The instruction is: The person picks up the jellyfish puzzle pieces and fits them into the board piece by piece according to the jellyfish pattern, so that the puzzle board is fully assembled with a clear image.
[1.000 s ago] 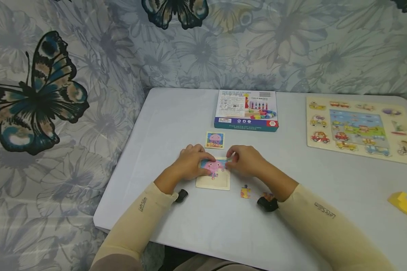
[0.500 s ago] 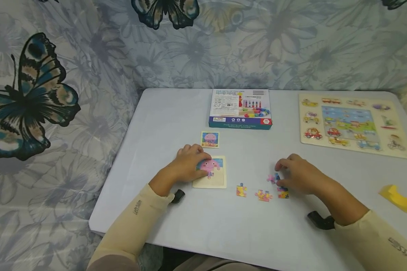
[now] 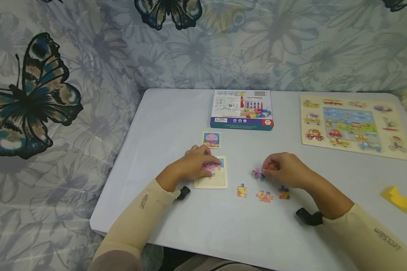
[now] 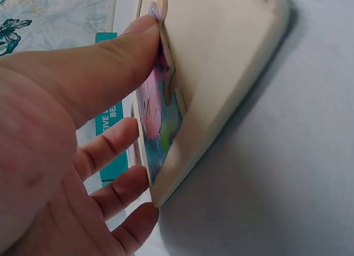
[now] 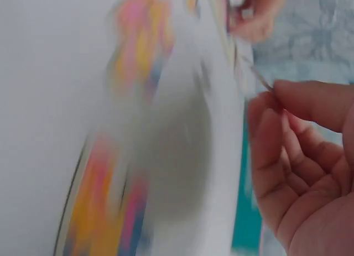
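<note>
In the head view my left hand (image 3: 196,164) holds a small wooden puzzle tray (image 3: 208,183) steady on the table. Its thumb presses on the pink octopus pieces (image 4: 152,109) set in the tray, and other fingertips lie along the tray's edge in the left wrist view. To the right, my right hand (image 3: 286,170) pinches a pink and blue jigsaw piece (image 3: 257,173) between thumb and forefinger, above the table. Loose on the table below it lie a yellow piece (image 3: 242,191), a pink and yellow piece (image 3: 265,196) and a dark blue and yellow piece (image 3: 284,193).
Behind the tray lies a small octopus picture card (image 3: 211,140). Farther back is a bead toy box (image 3: 241,110). A large vehicle puzzle board (image 3: 356,126) occupies the far right, with a yellow curved block (image 3: 399,199) near the right edge.
My right hand has gone from the tray out to the loose pieces, pinched the pink and blue one and come partway back left. The left hand stays on the tray.
</note>
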Tool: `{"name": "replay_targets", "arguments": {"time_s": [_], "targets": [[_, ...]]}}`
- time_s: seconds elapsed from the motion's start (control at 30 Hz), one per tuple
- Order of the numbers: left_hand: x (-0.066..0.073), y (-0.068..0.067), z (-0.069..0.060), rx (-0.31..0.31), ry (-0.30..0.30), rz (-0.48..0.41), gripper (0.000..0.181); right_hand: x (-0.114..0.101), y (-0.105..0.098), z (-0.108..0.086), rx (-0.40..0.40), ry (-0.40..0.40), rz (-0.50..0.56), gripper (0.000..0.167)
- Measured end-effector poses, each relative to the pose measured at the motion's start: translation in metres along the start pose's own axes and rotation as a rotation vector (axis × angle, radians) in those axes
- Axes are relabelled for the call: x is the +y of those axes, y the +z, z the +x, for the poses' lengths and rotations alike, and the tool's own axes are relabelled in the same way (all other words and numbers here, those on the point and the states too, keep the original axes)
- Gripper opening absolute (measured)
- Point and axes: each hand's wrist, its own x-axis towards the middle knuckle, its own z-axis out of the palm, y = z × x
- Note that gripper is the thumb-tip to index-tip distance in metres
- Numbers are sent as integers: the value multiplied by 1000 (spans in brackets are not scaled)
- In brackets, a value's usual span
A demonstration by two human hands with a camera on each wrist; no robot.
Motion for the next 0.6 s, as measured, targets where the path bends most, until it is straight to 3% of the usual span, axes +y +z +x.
{"name": "replay_targets", "arguments": {"time_s": [0.3,0.4,0.6], "targets": [[0,1,4,-6,-25,-44,46,-54,49,56,-75,-21,246,12],[-1,1,6,-12,-20,-46,47,-62,60,64,-69,-44,211,9],[1,0,6,9,-55,-53,41,-77,64,70,-17,-101,26,10]]}}
